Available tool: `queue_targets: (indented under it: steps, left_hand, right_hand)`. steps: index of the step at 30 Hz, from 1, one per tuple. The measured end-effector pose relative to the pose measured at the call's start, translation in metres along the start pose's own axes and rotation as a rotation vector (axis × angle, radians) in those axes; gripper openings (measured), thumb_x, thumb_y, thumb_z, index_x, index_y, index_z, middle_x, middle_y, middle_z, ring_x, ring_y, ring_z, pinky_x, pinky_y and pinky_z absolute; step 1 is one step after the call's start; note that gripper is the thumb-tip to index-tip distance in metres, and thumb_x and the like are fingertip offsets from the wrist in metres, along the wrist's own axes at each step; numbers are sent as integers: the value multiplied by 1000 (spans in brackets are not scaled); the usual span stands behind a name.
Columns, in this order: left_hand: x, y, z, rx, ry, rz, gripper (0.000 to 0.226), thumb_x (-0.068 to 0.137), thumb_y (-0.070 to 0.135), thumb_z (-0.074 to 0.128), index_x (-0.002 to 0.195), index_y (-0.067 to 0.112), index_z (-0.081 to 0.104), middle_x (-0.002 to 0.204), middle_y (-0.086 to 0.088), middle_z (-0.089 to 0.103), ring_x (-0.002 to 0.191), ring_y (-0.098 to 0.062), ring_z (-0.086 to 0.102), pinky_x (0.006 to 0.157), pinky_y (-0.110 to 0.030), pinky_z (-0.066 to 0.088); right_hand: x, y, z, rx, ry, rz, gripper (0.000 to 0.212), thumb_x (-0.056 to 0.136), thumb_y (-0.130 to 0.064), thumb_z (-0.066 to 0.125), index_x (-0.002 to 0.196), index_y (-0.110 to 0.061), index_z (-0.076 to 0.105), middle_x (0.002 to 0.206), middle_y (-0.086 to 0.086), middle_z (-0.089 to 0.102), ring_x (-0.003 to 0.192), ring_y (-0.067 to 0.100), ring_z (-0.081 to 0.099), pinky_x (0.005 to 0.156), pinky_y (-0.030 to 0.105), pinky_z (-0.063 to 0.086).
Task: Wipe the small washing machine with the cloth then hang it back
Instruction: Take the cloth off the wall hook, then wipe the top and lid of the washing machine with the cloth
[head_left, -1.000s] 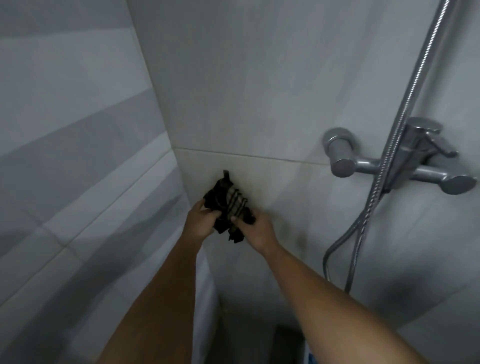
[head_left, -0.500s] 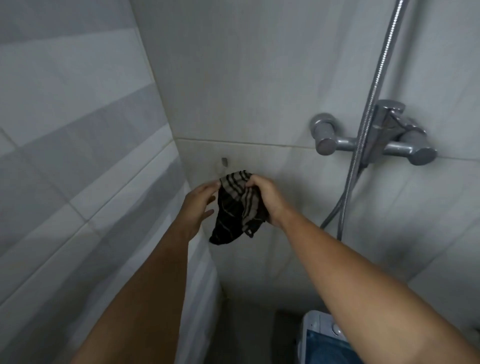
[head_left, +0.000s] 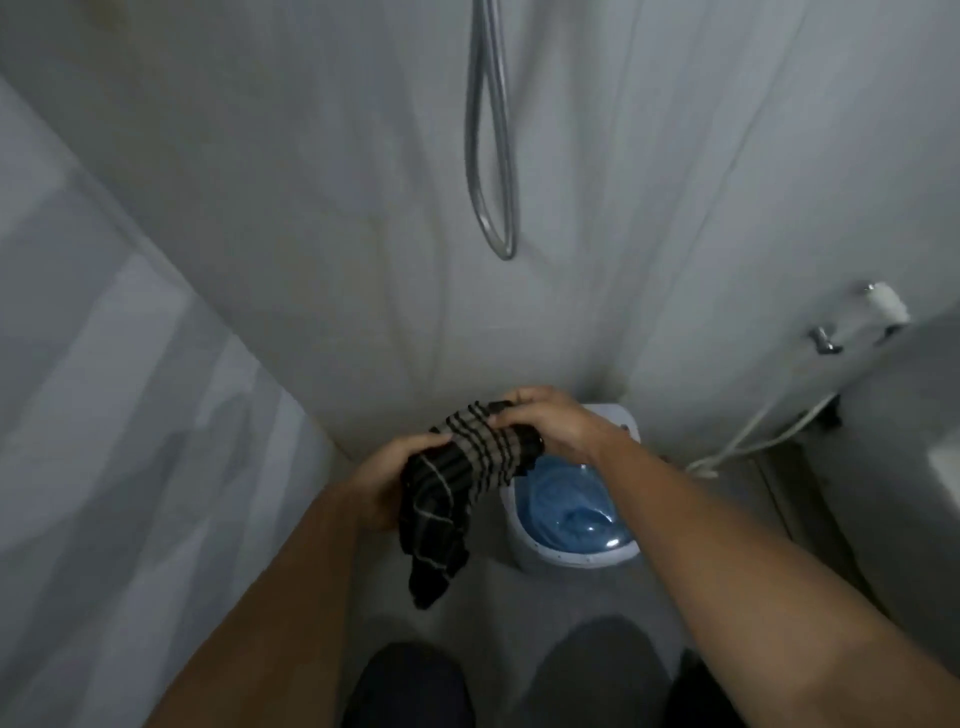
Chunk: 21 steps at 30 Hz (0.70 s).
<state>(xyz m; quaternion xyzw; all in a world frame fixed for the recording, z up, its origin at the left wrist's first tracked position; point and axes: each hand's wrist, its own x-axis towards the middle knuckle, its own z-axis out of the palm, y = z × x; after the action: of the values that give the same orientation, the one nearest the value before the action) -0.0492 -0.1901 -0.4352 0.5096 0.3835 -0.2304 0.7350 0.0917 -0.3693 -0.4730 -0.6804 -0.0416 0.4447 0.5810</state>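
Observation:
A dark cloth with pale stripes hangs between both hands, its loose end dangling toward the floor. My left hand grips its left side. My right hand holds its upper right end, directly above the small washing machine. The machine is white with a translucent blue lid and stands on the floor against the back wall. My right hand and the cloth hide part of its top. The wall hook is out of view.
A shower hose loop hangs down the back wall above the machine. A white hose and a small wall tap are at the right. Tiled walls close in on the left and back. My knees are at the bottom.
The view has swung down from the wall hook and shower mixer to the floor. Both hands have carried the cloth down over the washing machine, and my left hand now grips it.

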Motion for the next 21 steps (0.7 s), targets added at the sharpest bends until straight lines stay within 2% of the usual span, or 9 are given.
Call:
queue_targets:
  steps: [2, 5, 8, 11, 14, 15, 17, 19, 21]
  left_hand:
    - [24, -33, 20, 45, -41, 6, 50, 88, 34, 70, 126, 2, 64, 120, -20, 72, 115, -38, 66, 104, -48, 49]
    - [33, -70, 44, 19, -74, 48, 49, 87, 34, 70, 125, 2, 67, 119, -18, 74, 114, -35, 68, 105, -45, 49]
    - [17, -102, 61, -42, -80, 127, 47, 89, 39, 68, 121, 4, 70, 119, -16, 74, 116, -34, 67, 107, -45, 48]
    - [-6, -126, 79, -76, -89, 190, 47, 92, 42, 62, 121, 6, 70, 118, -15, 74, 113, -32, 67, 100, -43, 51]
    - [-25, -148, 100, -80, -144, 230, 42, 98, 40, 52, 115, 7, 72, 110, -15, 77, 101, -30, 71, 88, -40, 54]
    - [-29, -154, 107, -70, -156, 239, 41, 100, 38, 49, 113, 7, 72, 108, -15, 77, 98, -30, 71, 84, -40, 54]
    - [-35, -166, 115, -28, -143, 266, 41, 101, 37, 47, 115, 8, 71, 110, -15, 76, 99, -30, 70, 82, -41, 53]
    - [-39, -175, 118, 25, -107, 308, 39, 100, 35, 47, 121, 11, 69, 117, -15, 74, 110, -32, 68, 90, -44, 53]
    - [-41, -179, 118, 77, -67, 357, 33, 100, 29, 47, 123, 18, 68, 120, -14, 74, 117, -33, 66, 97, -47, 50]
  right_hand:
    - [-7, 39, -15, -3, 141, -49, 43, 70, -18, 90, 106, -2, 72, 106, 22, 75, 92, 26, 71, 87, 41, 57]
    - [-34, 86, -32, 38, 447, -138, 47, 78, -33, 87, 117, -16, 67, 107, 11, 74, 95, 20, 71, 72, 29, 54]
    - [-82, 131, -35, 180, 602, -83, 50, 90, -52, 68, 122, -13, 65, 106, 7, 73, 89, 17, 70, 63, 28, 47]
    - [-141, 174, -21, 286, 453, 104, 63, 90, -74, 47, 119, -20, 61, 108, 7, 74, 98, 24, 68, 83, 41, 47]
    - [-175, 202, -6, 475, 155, 133, 85, 73, -90, 52, 125, -24, 66, 125, 7, 72, 119, 32, 63, 105, 55, 42]
    - [-185, 204, 0, 571, 97, 89, 85, 73, -86, 58, 129, -23, 67, 129, 9, 70, 121, 35, 63, 109, 57, 41]
    - [-205, 199, 8, 724, 135, -26, 68, 83, -64, 68, 130, -15, 68, 130, 16, 68, 121, 38, 63, 108, 55, 45]
    - [-221, 194, 8, 785, 252, -87, 52, 88, -43, 70, 126, -8, 69, 128, 18, 69, 118, 39, 64, 95, 48, 54]
    - [-229, 192, 2, 773, 283, -156, 49, 90, -29, 69, 133, -6, 62, 127, 19, 69, 115, 38, 66, 83, 46, 59]
